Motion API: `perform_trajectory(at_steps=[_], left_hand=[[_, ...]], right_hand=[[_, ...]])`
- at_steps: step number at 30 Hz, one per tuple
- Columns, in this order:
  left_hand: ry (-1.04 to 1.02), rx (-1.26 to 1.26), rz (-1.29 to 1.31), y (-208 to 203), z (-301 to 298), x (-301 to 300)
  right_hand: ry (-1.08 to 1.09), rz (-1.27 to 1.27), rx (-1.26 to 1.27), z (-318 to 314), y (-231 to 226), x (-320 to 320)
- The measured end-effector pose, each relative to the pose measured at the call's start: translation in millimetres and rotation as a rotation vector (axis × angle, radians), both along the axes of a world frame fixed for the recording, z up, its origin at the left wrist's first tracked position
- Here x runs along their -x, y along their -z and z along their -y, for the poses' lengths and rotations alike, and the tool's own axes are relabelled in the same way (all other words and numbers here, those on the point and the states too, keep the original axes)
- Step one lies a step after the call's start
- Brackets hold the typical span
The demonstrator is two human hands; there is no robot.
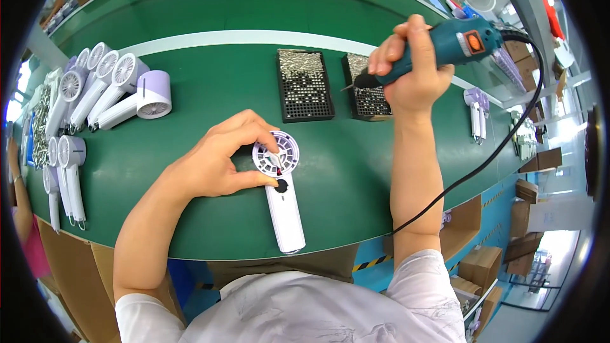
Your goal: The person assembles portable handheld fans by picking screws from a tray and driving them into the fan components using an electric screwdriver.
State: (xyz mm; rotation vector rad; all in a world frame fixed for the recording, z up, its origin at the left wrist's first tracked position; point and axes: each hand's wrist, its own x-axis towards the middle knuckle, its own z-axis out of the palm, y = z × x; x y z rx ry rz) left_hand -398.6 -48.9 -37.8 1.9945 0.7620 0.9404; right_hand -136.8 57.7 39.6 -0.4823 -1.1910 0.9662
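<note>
A white and lilac handheld fan (pixel 287 219) lies on the green table with its round head away from me. My left hand (pixel 230 157) is closed on the fan's head, the thumb at its neck and the fingertips reaching into the round opening. Beside the thumb is a dark round button on the handle. Up at the right, my right hand (pixel 416 67) grips a teal electric screwdriver (pixel 454 44). Its thin bit points left, over the second black screw tray (pixel 368 105). Another black screw tray (pixel 307 111) stands left of that one, with metal screws heaped at its far end.
Several assembled handheld fans (pixel 108 82) lie in groups along the table's left side. Two more fans (pixel 478 111) lie at the right. The black power cord (pixel 492 159) arcs down past my right forearm. A person's arm (pixel 20 190) shows at the far left.
</note>
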Motion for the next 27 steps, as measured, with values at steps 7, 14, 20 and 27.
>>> perform_trajectory(at_steps=[7,14,20,27], left_hand=[[-0.017,0.022,-0.019,-2.8,1.4,-1.3],[-0.039,0.007,0.009,0.4,2.0,-3.4],[-0.043,0.011,-0.012,1.5,-0.2,-8.7],[-0.042,-0.009,-0.009,-1.4,-0.9,-11.8]], right_hand=[[0.187,-0.019,0.055,6.9,7.9,-56.2],[0.319,-0.052,0.066,15.4,25.5,-60.6],[0.344,-0.009,0.094,14.0,30.8,-62.2],[0.329,-0.060,0.064,8.6,31.7,-60.9]])
